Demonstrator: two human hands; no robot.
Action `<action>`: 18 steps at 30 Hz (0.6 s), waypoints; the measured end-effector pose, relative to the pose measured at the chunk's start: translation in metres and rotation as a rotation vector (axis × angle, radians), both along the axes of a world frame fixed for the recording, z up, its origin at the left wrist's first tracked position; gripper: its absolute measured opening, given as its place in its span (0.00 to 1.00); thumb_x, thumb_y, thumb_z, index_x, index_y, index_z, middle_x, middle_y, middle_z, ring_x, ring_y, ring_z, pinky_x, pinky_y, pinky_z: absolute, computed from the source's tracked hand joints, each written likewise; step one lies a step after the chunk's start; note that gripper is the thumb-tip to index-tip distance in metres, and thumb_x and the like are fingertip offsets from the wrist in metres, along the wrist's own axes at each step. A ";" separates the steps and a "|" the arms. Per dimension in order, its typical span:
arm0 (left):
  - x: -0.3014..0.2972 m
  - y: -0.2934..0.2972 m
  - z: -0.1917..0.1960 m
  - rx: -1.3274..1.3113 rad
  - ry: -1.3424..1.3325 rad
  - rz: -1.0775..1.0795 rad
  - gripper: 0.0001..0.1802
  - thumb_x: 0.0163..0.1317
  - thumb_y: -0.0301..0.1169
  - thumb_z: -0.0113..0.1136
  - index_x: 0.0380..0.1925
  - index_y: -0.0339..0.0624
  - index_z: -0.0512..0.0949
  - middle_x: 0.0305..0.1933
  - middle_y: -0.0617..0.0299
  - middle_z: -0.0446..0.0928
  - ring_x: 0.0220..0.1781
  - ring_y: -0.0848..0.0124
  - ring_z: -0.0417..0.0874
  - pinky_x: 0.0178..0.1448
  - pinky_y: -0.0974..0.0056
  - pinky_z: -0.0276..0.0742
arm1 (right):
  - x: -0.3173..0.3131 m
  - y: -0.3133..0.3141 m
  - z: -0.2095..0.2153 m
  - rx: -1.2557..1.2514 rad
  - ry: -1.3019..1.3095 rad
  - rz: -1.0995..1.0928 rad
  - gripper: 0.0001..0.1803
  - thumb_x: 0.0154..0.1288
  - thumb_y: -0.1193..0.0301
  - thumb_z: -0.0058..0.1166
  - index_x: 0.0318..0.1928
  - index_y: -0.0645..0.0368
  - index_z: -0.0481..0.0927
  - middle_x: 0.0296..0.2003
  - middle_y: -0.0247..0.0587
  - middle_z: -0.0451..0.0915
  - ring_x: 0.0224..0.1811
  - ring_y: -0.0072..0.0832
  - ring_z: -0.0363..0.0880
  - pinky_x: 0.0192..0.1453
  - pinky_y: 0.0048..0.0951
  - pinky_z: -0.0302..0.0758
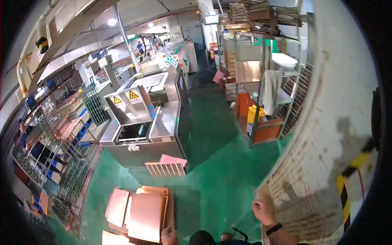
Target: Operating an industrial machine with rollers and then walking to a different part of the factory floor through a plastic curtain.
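My left hand point(168, 236) is at the lower edge, its fingers curled in with nothing visible in them. It appears just beside a stack of copper-coloured sheets point(145, 216) low on the floor; whether it touches them is unclear. My right hand point(262, 211), with a dark band on the wrist, is raised at the lower right. Its fingers are loosely curled and nothing shows in them. Behind that hand, brown stained marks cover the lower part of a pale wall point(322, 151).
A steel machine point(143, 153) with yellow warning signs stands ahead. A slotted rack point(165, 169) with a pink sheet leans at its base. Metal shelving point(257, 106) with a hanging cloth point(270, 92) stands right. A person point(34, 143) is among racks at left.
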State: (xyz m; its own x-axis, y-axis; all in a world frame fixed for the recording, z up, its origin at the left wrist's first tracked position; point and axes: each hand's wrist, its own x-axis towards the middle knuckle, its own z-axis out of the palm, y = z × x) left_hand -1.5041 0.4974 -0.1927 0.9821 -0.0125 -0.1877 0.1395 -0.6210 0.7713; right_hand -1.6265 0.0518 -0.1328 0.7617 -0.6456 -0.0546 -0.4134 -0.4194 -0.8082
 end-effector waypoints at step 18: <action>0.726 -0.266 0.024 -0.138 -0.198 0.191 0.20 0.66 0.33 0.61 0.52 0.28 0.82 0.48 0.43 0.86 0.51 0.58 0.87 0.58 0.57 0.81 | 0.616 -0.314 -0.048 0.225 -0.142 0.116 0.14 0.66 0.68 0.63 0.44 0.68 0.85 0.34 0.47 0.87 0.37 0.32 0.87 0.44 0.34 0.82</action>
State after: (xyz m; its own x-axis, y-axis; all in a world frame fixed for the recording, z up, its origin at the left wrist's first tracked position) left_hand -0.7783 0.2313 -0.1690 0.9865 0.1640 -0.0021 0.0826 -0.4858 0.8702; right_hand -1.0101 -0.2626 -0.1805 0.8403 -0.5369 -0.0746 -0.2493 -0.2607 -0.9327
